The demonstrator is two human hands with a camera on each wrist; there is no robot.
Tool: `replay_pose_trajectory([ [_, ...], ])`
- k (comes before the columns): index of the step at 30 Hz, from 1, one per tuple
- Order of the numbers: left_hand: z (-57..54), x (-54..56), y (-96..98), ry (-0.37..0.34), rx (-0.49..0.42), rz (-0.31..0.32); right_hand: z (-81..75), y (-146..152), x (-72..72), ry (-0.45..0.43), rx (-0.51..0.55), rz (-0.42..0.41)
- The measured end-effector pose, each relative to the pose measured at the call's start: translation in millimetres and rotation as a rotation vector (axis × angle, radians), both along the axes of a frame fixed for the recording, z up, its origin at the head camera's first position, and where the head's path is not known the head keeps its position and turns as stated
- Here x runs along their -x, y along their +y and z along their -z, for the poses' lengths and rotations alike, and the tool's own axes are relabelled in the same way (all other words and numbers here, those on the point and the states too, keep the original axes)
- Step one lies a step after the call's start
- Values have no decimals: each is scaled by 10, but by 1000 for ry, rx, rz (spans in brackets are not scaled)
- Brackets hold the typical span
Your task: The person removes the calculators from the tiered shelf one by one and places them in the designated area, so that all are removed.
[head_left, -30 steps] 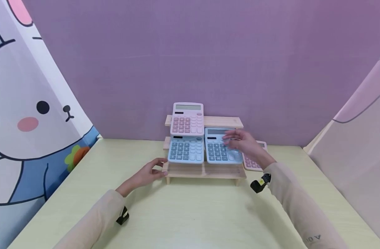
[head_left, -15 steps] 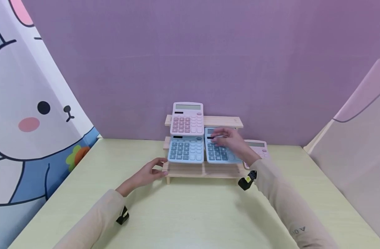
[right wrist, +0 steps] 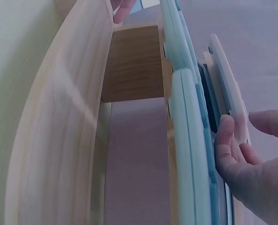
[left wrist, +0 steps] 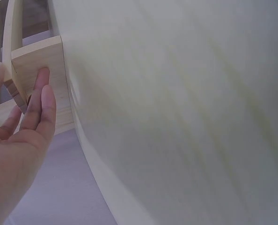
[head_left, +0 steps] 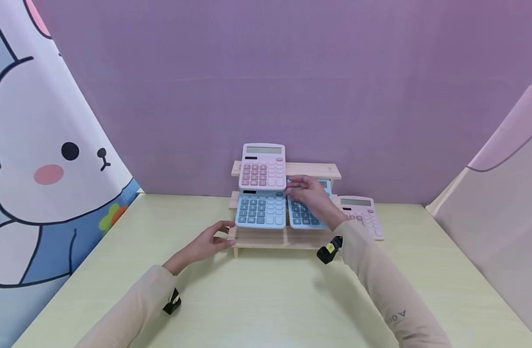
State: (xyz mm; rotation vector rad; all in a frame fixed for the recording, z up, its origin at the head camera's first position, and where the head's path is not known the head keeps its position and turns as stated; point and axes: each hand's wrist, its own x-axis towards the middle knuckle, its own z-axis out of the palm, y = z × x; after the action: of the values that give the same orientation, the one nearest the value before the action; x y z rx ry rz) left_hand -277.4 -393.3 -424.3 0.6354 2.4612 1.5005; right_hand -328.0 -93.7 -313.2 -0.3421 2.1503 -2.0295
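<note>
A pale wooden tiered stand [head_left: 288,240] is on the table. My left hand [head_left: 209,241] grips the left end of its lowest shelf; in the left wrist view, fingers [left wrist: 46,105] lie against the end panel [left wrist: 54,56]. A pink calculator [head_left: 262,166] leans on the top tier at the left. Below it stands a blue calculator [head_left: 260,212], with another blue calculator [head_left: 304,215] to its right. My right hand [head_left: 311,195] reaches across that second one, partly hiding it. Its fingertips are right at the pink calculator's lower right corner, thumb and fingers apart in the right wrist view.
A second pink calculator [head_left: 363,217] is on the table [head_left: 266,295] just right of the stand, partly behind my right forearm. A purple backdrop [head_left: 266,87] rises behind, with a cartoon-printed curtain [head_left: 44,140] at the left and a pale one [head_left: 501,217] at the right.
My right hand has moved left across the right blue calculator to the pink calculator's corner, uncovering more of the pink one on the table. My left hand stays on the stand.
</note>
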Motion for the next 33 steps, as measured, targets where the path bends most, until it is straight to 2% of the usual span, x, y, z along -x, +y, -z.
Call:
replay_pose_trajectory([
  [5,2,1,-3,3,14,-15,-23,-72,13,-39,47,34],
  [14,16,9,-1,16,2,7,-9,-148,34,-70,89,83],
  [25,4,1,2,10,4,3,-6,-195,33,-84,139,51],
  [33,14,6,1,3,-5,6,15,-220,42,-81,148,66],
])
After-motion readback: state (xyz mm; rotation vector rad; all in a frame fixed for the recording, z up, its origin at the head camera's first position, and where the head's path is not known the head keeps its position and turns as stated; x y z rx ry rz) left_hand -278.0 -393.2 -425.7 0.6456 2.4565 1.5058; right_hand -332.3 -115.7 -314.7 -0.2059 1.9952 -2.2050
